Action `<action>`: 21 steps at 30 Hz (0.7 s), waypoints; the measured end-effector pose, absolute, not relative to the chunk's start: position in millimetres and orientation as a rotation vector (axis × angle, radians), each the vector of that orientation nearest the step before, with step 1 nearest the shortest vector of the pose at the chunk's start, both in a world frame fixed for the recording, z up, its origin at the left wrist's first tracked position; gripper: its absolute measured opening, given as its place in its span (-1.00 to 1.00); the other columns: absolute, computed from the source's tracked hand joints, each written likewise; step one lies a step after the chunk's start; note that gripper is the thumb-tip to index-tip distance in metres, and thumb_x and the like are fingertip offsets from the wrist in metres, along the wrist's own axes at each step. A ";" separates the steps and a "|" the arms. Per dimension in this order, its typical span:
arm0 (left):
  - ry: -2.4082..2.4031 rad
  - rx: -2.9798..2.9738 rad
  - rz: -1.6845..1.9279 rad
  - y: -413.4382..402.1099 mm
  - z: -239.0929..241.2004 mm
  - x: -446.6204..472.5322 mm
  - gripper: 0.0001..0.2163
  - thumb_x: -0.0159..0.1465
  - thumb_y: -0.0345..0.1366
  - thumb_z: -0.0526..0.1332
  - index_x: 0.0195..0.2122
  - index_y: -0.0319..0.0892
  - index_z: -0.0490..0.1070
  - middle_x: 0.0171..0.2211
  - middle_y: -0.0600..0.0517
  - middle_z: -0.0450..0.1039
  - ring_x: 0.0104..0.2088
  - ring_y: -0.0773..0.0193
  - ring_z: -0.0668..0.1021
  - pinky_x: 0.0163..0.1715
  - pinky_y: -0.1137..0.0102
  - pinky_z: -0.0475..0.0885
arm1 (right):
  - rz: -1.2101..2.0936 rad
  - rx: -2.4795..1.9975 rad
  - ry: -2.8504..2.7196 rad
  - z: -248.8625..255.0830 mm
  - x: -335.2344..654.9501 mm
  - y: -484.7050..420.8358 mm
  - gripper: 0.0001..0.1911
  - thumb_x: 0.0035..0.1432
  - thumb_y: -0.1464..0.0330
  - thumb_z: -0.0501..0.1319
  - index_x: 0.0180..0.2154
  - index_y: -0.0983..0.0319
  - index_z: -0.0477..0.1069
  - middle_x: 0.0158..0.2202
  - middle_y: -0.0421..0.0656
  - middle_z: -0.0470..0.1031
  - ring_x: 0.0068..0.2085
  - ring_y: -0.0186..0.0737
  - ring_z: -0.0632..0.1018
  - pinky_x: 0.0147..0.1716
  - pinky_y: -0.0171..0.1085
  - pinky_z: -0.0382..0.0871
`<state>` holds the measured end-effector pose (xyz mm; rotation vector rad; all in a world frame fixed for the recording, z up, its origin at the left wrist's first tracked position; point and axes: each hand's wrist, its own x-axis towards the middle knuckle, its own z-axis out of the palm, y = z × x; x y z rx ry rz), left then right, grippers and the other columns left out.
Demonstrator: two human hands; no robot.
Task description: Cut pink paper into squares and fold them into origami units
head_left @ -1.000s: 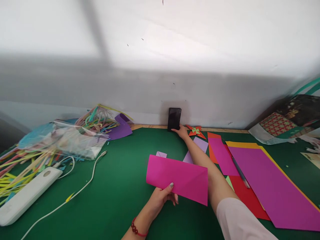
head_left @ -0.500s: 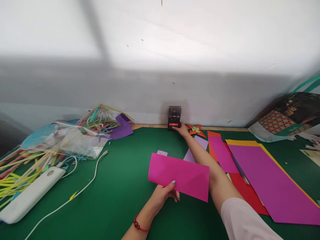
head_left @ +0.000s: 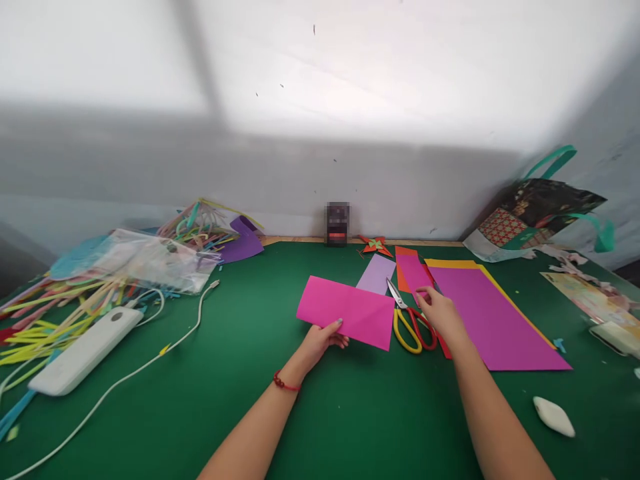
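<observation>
Left hand (head_left: 323, 340): still grasping the pink sheet (head_left: 350, 308) above the green table (head_left: 225, 373)
Right hand (head_left: 443, 313): off the phone (head_left: 337, 227), now near the scissors (head_left: 401, 303); cannot tell its grip
Scissors: newly in view

So the right hand (head_left: 440, 312) is off the phone (head_left: 337, 223) now and pulled back over the paper pile, fingers bent, right by the narrow magenta strip (head_left: 413, 269). Phone's standing there with no hand on it, and its screen, totally black a second ago, is lit with a red button, top part blurred out. With that arm out of the way you can see scissors (head_left: 401, 305) just beside the pink sheet (head_left: 350, 307), plus more of the lavender paper (head_left: 376, 272). View's swung right too: more of the bag (head_left: 530, 213) shows, and a white rounded thing (head_left: 554, 417) comes into frame.
</observation>
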<state>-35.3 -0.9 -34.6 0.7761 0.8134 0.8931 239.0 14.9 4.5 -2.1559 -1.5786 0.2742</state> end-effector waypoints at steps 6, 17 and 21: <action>0.935 0.816 1.073 -4.8 -36.8 -32.5 -0.69 -0.19 -0.16 0.39 -0.55 -0.31 0.44 -0.60 -0.02 0.47 -0.55 0.31 0.48 -0.46 0.39 0.39 | 0.550 -2.347 -1.863 -1.7 213.1 -30.5 -0.42 -0.05 0.34 0.16 0.07 0.26 0.23 -0.06 0.08 0.40 -0.14 0.03 0.49 -0.40 -0.23 0.32; 1.012 0.786 1.095 3.0 -27.4 -31.9 -0.87 0.03 -0.31 0.26 -0.54 -0.27 0.37 -0.66 0.04 0.43 -0.57 0.32 0.50 -0.53 0.46 0.36 | 0.636 -2.505 -1.396 -3.1 186.9 -0.4 -0.28 -0.10 0.43 0.07 0.17 0.34 0.04 -0.24 0.14 0.49 -0.24 0.07 0.53 -0.44 -0.15 0.32; 1.006 0.689 1.201 18.7 -8.2 -25.3 -0.90 0.11 -0.34 0.18 -0.46 -0.27 0.35 -0.64 0.01 0.46 -0.54 0.26 0.54 -0.43 0.37 0.43 | 0.682 -2.148 -1.304 -24.8 198.9 2.4 -0.40 -0.11 0.36 0.11 0.06 0.26 0.23 -0.32 0.03 0.53 -0.35 0.05 0.53 -0.49 -0.13 0.32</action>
